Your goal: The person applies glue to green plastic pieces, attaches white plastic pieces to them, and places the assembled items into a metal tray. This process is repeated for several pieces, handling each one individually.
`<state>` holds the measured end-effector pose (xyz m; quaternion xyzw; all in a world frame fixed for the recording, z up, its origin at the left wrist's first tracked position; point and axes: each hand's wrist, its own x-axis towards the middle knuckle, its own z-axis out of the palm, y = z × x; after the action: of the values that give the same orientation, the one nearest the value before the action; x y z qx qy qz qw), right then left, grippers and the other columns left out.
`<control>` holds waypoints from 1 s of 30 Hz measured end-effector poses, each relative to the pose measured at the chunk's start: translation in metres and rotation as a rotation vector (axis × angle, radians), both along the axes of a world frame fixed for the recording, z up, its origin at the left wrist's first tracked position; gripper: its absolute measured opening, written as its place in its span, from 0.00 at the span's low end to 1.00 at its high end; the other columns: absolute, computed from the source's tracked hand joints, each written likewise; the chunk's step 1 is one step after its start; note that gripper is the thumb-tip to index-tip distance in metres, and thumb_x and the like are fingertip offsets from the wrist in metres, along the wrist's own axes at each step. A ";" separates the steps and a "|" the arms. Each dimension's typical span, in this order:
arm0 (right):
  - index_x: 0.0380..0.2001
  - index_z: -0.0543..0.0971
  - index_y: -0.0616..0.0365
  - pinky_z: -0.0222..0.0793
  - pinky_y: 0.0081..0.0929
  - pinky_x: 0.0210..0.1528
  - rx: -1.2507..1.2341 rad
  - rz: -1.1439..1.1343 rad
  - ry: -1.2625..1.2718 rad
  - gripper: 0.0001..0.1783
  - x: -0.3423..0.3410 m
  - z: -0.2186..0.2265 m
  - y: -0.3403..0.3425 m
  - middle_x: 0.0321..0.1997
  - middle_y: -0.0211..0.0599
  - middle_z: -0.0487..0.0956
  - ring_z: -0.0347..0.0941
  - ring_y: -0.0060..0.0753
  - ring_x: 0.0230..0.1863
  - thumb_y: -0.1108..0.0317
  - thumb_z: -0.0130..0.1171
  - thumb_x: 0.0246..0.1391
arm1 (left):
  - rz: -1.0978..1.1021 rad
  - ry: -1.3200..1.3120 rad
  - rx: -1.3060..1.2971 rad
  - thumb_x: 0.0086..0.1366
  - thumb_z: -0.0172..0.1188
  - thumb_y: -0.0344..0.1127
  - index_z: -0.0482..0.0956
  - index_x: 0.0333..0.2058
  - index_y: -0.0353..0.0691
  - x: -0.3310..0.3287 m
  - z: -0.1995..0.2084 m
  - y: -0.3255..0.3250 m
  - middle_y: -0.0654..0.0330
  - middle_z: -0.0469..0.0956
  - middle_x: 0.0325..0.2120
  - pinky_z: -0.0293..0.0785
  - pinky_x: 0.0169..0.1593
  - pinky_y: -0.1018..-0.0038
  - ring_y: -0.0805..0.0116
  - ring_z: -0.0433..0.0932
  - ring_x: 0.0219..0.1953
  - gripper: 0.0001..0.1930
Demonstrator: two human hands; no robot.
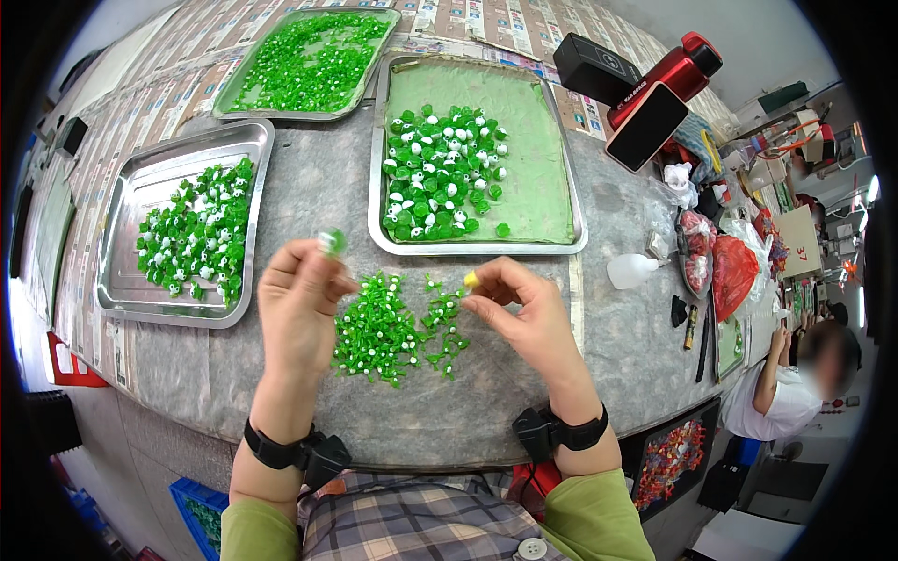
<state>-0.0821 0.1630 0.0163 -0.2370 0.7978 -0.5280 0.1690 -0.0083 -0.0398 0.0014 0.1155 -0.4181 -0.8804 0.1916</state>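
My left hand (pixel 297 290) is raised over the table, thumb and fingers pinching a small green and white plastic piece (pixel 331 243), slightly blurred. My right hand (pixel 519 307) hovers at the right side of a pile of small green plastic parts with white ends (pixel 376 332). Its thumb and index finger come close together, and a yellow cover (pixel 470 280) sits on a fingertip; whatever lies between them is too small to name. Ahead, a metal tray with a green lining (pixel 533 140) carries rounder green and white pieces. At the left, a bare metal tray (pixel 126 215) bears more of them.
A third tray (pixel 224 105) of small green parts stands at the far left. Toward the right are a phone (pixel 647 126), a red bottle (pixel 687 70), a black box (pixel 594 67), a white squeeze bottle (pixel 632 271) and a red bag (pixel 734 276). Another person (pixel 772 397) sits farther right.
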 end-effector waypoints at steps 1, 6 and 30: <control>0.25 0.72 0.60 0.62 0.20 0.24 0.119 0.074 0.050 0.07 0.000 -0.001 0.004 0.22 0.35 0.73 0.69 0.26 0.23 0.70 0.56 0.40 | 0.079 0.093 0.252 0.54 0.53 0.34 0.71 0.30 0.36 -0.002 0.001 -0.015 0.64 0.69 0.24 0.70 0.30 0.86 0.78 0.68 0.24 0.08; 0.22 0.73 0.58 0.63 0.23 0.26 0.289 0.288 0.282 0.06 0.003 -0.004 -0.001 0.21 0.35 0.71 0.69 0.31 0.24 0.69 0.56 0.38 | 0.112 0.267 0.748 0.56 0.50 0.39 0.68 0.36 0.38 0.000 0.001 -0.052 0.66 0.66 0.22 0.70 0.29 0.88 0.81 0.66 0.24 0.13; 0.29 0.68 0.58 0.60 0.10 0.30 -0.682 0.050 -0.792 0.07 0.024 0.004 -0.013 0.27 0.24 0.70 0.65 0.12 0.29 0.73 0.54 0.44 | -0.114 0.131 -0.951 0.42 0.60 0.24 0.74 0.32 0.37 0.008 0.012 0.047 0.59 0.73 0.27 0.68 0.30 0.79 0.72 0.72 0.30 0.14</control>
<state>-0.0577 0.1501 0.0204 -0.0798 0.4496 -0.8028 0.3834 -0.0008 0.0076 0.0138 -0.0635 -0.7671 -0.6060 0.2006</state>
